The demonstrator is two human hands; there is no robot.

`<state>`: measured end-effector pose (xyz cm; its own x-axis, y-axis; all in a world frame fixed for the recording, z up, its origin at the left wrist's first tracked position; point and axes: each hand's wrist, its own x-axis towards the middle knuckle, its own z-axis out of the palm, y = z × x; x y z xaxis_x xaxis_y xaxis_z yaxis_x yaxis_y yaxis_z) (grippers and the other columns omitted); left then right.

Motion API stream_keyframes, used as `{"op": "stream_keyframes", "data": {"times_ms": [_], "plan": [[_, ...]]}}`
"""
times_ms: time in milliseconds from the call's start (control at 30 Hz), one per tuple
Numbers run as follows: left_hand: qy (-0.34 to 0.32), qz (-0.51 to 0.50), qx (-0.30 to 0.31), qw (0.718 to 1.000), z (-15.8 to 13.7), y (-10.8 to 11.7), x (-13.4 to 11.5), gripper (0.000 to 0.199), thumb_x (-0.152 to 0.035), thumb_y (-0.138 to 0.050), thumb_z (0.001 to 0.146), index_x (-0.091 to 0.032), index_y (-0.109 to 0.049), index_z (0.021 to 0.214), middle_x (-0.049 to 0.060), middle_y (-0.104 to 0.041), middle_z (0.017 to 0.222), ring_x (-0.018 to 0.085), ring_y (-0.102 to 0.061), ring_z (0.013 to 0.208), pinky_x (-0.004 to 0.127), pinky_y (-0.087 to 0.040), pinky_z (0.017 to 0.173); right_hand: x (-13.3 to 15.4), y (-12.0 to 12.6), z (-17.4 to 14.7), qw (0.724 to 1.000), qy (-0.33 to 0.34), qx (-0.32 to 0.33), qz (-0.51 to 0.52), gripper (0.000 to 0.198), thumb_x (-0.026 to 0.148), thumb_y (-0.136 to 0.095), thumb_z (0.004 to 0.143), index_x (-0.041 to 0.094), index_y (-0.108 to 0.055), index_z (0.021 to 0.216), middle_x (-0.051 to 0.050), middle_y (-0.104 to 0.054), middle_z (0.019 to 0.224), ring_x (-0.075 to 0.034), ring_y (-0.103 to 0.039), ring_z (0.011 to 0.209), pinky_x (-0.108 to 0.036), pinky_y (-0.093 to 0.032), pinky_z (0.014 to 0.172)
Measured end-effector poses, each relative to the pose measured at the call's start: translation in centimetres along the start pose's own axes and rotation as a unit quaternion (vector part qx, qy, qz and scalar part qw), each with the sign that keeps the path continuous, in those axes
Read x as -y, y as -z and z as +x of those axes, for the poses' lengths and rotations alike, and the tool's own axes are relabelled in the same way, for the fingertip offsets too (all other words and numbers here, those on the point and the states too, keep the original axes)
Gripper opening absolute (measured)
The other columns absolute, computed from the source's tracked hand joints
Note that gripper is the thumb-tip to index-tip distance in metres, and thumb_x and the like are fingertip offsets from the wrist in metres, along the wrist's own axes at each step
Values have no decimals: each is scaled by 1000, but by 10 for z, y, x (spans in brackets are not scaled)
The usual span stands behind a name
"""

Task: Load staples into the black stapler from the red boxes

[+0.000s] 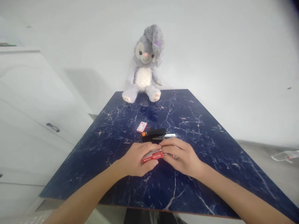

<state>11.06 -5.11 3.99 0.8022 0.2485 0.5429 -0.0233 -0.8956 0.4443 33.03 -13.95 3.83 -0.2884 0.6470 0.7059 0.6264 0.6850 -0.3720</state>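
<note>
Above the blue marbled table [112, 146], my left hand [137, 158] grips a small red-and-white cardboard box [153, 156] with white lettering, thumb along its near side. At the box's right end, my right hand [181, 157] has its fingers curled in and closed on that end. What lies under the right fingers is mostly hidden. Just beyond the hands lies a black stapler [154, 133] with an orange tip at its left and a shiny metal strip on the right. Behind it, a second small white box with red edges [141, 127] lies flat on the table.
A grey plush rabbit [143, 77] sits at the table's far edge against the white wall. To the left stands a white cabinet [35, 118] with a dark handle. A clear plastic wrapper [285, 155] lies off the table at the right.
</note>
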Motion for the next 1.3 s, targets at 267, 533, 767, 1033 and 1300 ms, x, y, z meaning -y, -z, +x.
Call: {"op": "stream_keyframes", "data": {"times_ms": [267, 533, 767, 1033, 1300], "plan": [[72, 47, -5, 996, 0, 1, 8, 61, -31, -68, 86, -24, -46, 142, 11, -64, 130, 25, -64, 112, 40, -52, 98, -13, 0, -7, 998, 15, -28, -58, 26, 11, -57, 85, 24, -68, 104, -8, -61, 105, -18, -63, 85, -34, -56, 72], [27, 77, 26, 996, 0, -7, 21, 50, -30, -70, 85, -20, -56, 131, 11, -69, 118, 25, -65, 106, 42, -54, 94, -12, 3, -1, 997, 4, 74, -25, 22, 10, -55, 82, 21, -65, 98, -9, -63, 107, -22, -60, 96, -40, -55, 85], [27, 123, -21, 992, 4, 6, 22, 43, -26, -67, 89, -21, -57, 131, 10, -69, 120, 24, -63, 107, 41, -51, 96, -10, 12, 2, 994, 1, 93, -49, 42, 11, -53, 83, 22, -59, 123, -12, -53, 137, -23, -61, 108, -43, -55, 92], [-19, 153, -18, 988, 0, 1, 30, 49, -29, -69, 88, -21, -57, 134, 11, -70, 119, 26, -65, 108, 44, -51, 98, -16, 5, -1, 991, 4, 103, -80, 37, 7, -49, 85, 21, -61, 116, -10, -61, 130, -25, -58, 117, -45, -51, 100], [-17, 117, -16, 993, -1, -7, 28, 48, -30, -70, 87, -22, -57, 133, 11, -70, 118, 25, -66, 107, 43, -52, 97, -10, 8, 0, 995, -22, 90, -25, 17, 16, -62, 79, 22, -57, 95, -7, -69, 117, -24, -66, 102, -43, -53, 92]]}}
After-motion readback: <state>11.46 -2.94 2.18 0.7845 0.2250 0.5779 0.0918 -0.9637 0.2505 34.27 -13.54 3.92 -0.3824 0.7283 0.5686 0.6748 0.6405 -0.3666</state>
